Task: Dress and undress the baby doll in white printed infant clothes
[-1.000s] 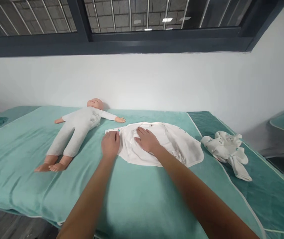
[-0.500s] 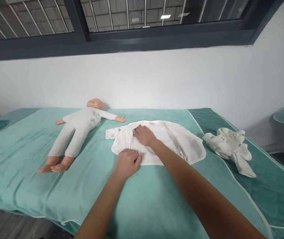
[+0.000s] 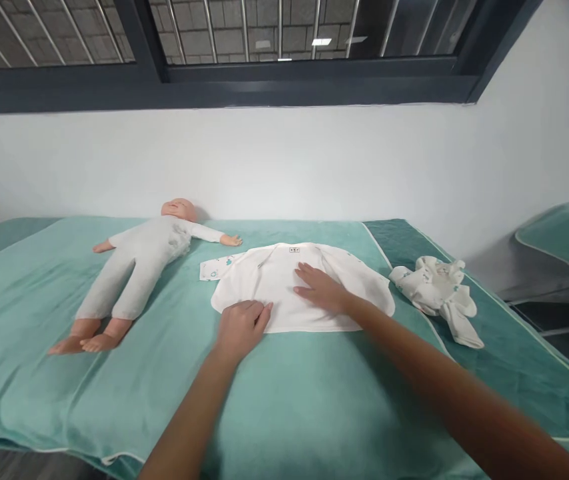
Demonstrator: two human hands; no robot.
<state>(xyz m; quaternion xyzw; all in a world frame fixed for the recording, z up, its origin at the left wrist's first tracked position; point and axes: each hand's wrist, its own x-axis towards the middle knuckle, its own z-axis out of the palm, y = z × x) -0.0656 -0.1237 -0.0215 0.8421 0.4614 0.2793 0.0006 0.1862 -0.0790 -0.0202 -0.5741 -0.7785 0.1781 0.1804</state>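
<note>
White garment (image 3: 284,287): lies spread out on the light green cloth (image 3: 314,400) covering the surface, directly in front of the person. The body of the garment is largely flat, with creases toward the left shoulder. A small dark-printed label (image 3: 294,250) sits at the neckline, on the side toward the wall. One sleeve (image 3: 213,269), white with green print, extends to the left.

Right hand (image 3: 320,290): palm down on the garment, fingers extended and parted, grasping nothing. Left hand (image 3: 242,330): at the near edge of the garment, left of centre, fingers curled with the thumb alongside; whether it pinches the hem cannot be determined.

Doll (image 3: 152,247): on its back to the left, white-bodied with bare feet, head toward the wall (image 3: 314,160); one outstretched arm ends near the garment's sleeve.

Second garment (image 3: 437,290): white with a print, bunched up to the right, mostly on a darker green cloth (image 3: 509,353).

Beyond, a dark window frame (image 3: 289,85) is set above the wall, with metal bars (image 3: 244,30) behind the glass.
</note>
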